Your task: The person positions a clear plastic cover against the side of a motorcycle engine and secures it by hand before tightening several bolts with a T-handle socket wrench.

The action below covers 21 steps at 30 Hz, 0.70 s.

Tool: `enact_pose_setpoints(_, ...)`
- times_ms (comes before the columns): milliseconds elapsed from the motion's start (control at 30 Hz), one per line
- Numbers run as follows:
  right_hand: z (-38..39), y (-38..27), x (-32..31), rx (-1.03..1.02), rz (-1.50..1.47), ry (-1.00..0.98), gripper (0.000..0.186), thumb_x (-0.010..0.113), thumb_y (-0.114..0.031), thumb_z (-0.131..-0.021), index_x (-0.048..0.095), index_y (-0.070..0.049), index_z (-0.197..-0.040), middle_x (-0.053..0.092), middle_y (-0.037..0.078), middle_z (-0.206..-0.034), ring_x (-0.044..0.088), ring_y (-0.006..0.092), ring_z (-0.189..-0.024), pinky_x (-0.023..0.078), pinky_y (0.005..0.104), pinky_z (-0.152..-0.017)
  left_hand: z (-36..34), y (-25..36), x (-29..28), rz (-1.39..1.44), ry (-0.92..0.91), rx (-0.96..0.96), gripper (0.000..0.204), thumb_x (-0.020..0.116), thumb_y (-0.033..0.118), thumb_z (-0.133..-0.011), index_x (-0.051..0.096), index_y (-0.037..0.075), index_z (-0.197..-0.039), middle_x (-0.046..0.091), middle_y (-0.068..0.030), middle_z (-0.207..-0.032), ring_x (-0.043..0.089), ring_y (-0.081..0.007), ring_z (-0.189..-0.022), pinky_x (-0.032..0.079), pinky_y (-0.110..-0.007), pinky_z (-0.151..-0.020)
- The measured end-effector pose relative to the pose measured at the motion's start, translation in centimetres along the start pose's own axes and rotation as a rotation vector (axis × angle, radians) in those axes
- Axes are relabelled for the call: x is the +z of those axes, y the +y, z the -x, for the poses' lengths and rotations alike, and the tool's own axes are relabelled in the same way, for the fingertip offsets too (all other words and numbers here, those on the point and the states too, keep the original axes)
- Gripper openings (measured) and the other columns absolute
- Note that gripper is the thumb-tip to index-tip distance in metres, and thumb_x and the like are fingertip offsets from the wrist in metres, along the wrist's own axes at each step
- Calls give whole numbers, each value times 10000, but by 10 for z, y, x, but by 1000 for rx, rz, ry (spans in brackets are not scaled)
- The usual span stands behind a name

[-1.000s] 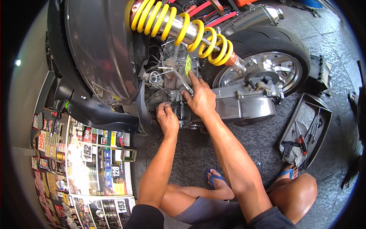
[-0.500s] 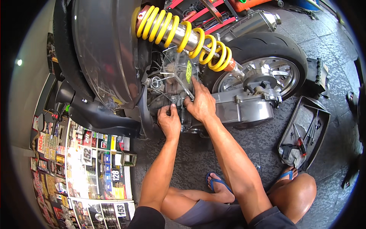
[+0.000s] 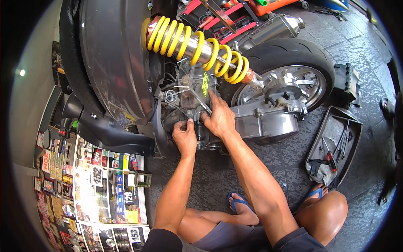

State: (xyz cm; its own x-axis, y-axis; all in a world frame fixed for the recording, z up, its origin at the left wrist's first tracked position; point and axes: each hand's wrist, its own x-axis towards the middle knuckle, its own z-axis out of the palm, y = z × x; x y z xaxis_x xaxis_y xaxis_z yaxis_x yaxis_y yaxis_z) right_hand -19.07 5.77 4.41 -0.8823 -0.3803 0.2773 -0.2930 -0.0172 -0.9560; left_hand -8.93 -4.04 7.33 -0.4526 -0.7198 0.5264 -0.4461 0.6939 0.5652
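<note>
Fingers of both hands crowd one small metal fitting low on the scooter's exposed grey engine block (image 3: 191, 98), tucked between the dark body panel and the silver transmission case.

Left hand (image 3: 184, 136) pinches something at the fitting with thumb and forefinger together; what it grips is too small to tell. Right hand (image 3: 218, 119) lies spread on the engine, forefinger pointing up along a thin metal rod (image 3: 197, 96). A loosened part could slip into the cramped gap under the coiled yellow shock spring (image 3: 197, 48), or roll across the grey paved floor (image 3: 289, 168), away from the black plastic tool tray (image 3: 354, 126).
</note>
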Motion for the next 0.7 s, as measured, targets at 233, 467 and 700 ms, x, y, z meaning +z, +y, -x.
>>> enact_pose_setpoints(233, 0, -4, 0, -14, -14, 0, 752, 672, -211, -762, 417, -49, -1450, 593, 208, -1247, 544, 397, -1202, 447, 478, -1002, -2, -11, 3, -232, 50, 192, 286, 583, 201, -952, 600, -74, -875, 636, -260, -864, 603, -442, -809, 454, -505, -751)
enact_pose_setpoints(467, 0, -6, -3, 12, -18, -39, 751, 678, -206, -764, 417, -51, -1451, 591, 209, -1259, 542, 393, -1207, 447, 476, -1003, -1, -7, 5, -213, 25, 166, 288, 558, 208, -969, 579, -74, -915, 613, -290, -920, 579, -470, -879, 430, -519, -791)
enact_pose_setpoints(700, 0, -3, 0, -9, -6, -13, 742, 682, -214, -769, 423, -52, -1445, 590, 206, -1257, 541, 394, -1208, 452, 481, -993, 0, 4, 5, -157, 16, 24, 227, 636, 164, -928, 587, -57, -916, 648, -219, -847, 627, -401, -791, 467, -482, -739)
